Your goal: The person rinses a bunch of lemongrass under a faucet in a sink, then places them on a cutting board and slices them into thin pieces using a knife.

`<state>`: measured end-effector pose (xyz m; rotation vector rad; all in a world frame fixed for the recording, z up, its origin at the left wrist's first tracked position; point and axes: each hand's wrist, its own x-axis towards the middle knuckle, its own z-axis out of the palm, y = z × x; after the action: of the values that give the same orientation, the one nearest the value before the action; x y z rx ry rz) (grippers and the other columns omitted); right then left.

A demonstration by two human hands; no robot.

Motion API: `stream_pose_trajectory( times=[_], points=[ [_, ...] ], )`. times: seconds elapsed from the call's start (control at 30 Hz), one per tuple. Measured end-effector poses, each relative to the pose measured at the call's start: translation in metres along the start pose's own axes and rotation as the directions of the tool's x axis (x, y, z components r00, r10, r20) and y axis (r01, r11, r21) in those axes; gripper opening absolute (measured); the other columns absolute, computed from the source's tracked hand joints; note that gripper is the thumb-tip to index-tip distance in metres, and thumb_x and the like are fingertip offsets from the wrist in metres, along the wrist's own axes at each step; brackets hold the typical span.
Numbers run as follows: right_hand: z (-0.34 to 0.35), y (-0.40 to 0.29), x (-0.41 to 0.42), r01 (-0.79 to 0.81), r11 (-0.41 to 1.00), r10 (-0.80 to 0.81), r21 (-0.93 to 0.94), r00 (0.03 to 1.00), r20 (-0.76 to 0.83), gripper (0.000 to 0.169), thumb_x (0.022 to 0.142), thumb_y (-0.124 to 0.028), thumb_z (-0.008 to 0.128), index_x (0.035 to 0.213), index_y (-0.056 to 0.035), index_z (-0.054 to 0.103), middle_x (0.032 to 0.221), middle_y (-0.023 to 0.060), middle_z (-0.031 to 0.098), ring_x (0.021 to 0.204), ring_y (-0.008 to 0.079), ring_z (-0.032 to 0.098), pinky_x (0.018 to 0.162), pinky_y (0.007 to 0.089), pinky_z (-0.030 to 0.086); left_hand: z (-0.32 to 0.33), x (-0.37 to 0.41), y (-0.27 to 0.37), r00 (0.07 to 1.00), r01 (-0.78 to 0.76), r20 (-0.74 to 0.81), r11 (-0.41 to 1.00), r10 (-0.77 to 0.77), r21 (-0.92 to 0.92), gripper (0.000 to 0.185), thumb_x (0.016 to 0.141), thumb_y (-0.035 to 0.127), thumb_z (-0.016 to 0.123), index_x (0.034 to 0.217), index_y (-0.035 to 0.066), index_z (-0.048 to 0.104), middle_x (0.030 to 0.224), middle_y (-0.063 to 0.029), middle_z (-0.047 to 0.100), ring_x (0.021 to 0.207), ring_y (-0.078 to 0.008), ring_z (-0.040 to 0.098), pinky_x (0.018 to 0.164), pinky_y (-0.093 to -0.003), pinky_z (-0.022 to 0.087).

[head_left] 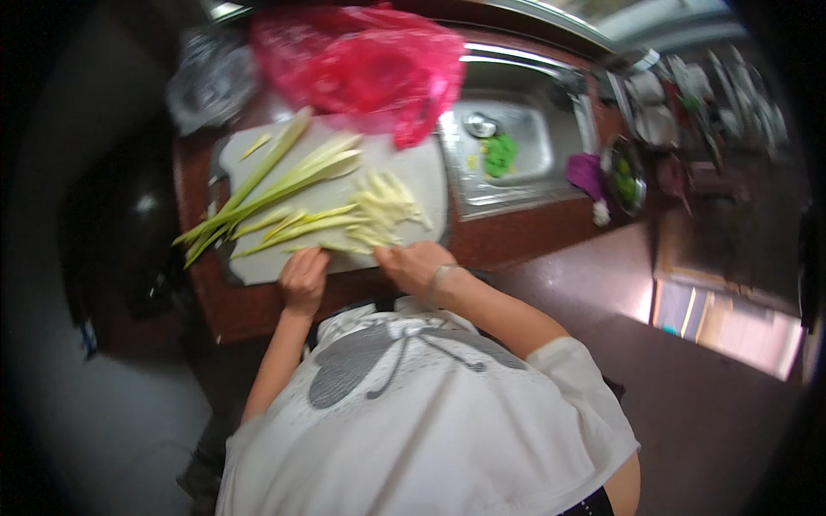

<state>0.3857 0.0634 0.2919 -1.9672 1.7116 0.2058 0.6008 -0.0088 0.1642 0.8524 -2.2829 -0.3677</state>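
At the near edge of a white cutting board (426,158), my left hand (303,278) and my right hand (416,266) grip a thin pale-green vegetable strip (347,248) that runs between them. The right wrist wears a bracelet. Just beyond the hands lie several yellowish-green strips (290,226), next to a pile of pale peeled pieces (390,203). Long green stalks (274,161) slant over the board's left side, their thin ends past its edge. A small yellow piece (256,147) rests near the far left corner. The view is somewhat blurred.
A pink plastic bag (361,61) and a clear plastic bag (210,80) sit behind the board. To the right is a steel sink (542,145) with green scraps (500,155) inside. A purple cloth (584,174) and a metal bowl (635,187) holding greens stand further right.
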Motion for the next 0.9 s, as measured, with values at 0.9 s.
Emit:
stream_pose_trajectory(
  times=[0.9],
  points=[
    [0.009, 0.031, -0.020, -0.072, 0.992, 0.056, -0.103, 0.987, -0.151, 0.010, 0.088, -0.013, 0.048, 0.096, -0.0101, 0.045, 0.076, 0.0107, 0.064, 0.065, 0.0309, 0.066, 0.053, 0.0411, 0.051, -0.017, 0.023, 0.018, 0.997, 0.070, 0.044, 0.995, -0.067, -0.067, 0.014, 0.072, 0.002, 0.068, 0.085, 0.005, 0.069, 0.083, -0.0051, 0.062, 0.081, -0.0248, 0.058, 0.071, -0.0355, 0.049]
  ],
)
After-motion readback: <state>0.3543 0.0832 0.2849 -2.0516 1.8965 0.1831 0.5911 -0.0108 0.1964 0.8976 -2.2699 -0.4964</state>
